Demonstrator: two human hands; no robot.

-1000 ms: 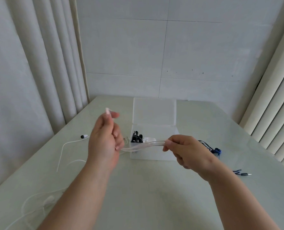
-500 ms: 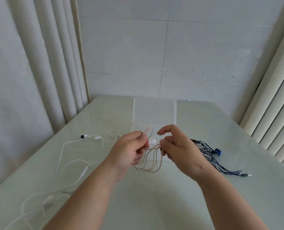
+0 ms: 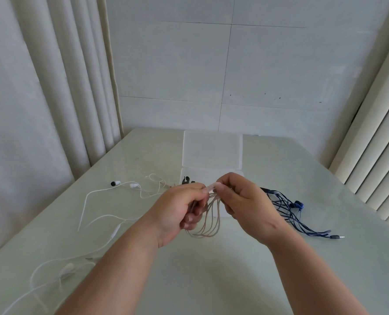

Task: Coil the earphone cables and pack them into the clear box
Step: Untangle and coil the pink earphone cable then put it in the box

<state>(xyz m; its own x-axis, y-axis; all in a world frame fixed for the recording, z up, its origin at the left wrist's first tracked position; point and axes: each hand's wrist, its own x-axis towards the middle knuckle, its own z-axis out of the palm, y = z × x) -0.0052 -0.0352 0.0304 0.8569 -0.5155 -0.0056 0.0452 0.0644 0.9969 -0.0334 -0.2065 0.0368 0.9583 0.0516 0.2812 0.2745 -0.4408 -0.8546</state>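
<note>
A pale pink earphone cable (image 3: 208, 223) hangs in several loops between my two hands above the table. My left hand (image 3: 177, 209) grips the gathered loops. My right hand (image 3: 241, 201) pinches the cable's pale plug end at the top of the bundle. Just behind my hands stands the clear box (image 3: 211, 151) with its lid open and upright. A black earphone (image 3: 186, 180) shows inside the box at its left; most of the box's inside is hidden by my hands.
White earphones (image 3: 120, 186) with long cables trail over the left of the table, reaching the near left edge. A dark blue earphone cable (image 3: 287, 210) lies bunched to the right, its plug (image 3: 335, 236) pointing right. Curtains hang at both sides.
My hands have come together from stretching the cable sideways. The pink cable now hangs in loops, and my right hand has closed onto the plug end at the top.
</note>
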